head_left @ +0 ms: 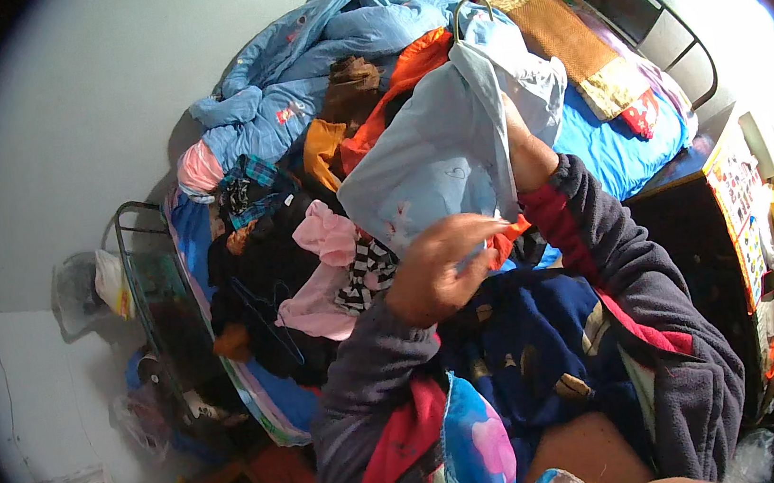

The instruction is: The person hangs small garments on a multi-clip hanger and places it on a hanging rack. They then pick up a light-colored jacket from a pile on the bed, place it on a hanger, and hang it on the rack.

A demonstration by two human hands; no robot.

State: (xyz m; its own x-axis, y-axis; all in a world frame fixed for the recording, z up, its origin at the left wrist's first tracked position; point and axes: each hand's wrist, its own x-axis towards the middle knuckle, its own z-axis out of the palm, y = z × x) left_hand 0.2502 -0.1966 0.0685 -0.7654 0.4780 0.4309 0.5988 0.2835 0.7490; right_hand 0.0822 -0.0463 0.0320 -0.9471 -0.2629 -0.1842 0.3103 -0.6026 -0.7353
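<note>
A light blue garment with small printed marks is held up in front of me, its cloth draped below a curved metal hook. My right hand grips it near the top right, its fingertips hidden behind the fabric. By the garment's lower edge is my left hand, its fingers bent, thumb and forefinger apart, with nothing plainly held. Beneath and left of the garment lie a pink garment, a black-and-white checked cloth and an orange garment.
The bed is heaped with dark clothes and a blue quilt. A woven brown mat lies at the far right. Metal rails stand at the bed's ends. A cabinet with a colourful side stands at right. Dark blue patterned fabric covers my lap.
</note>
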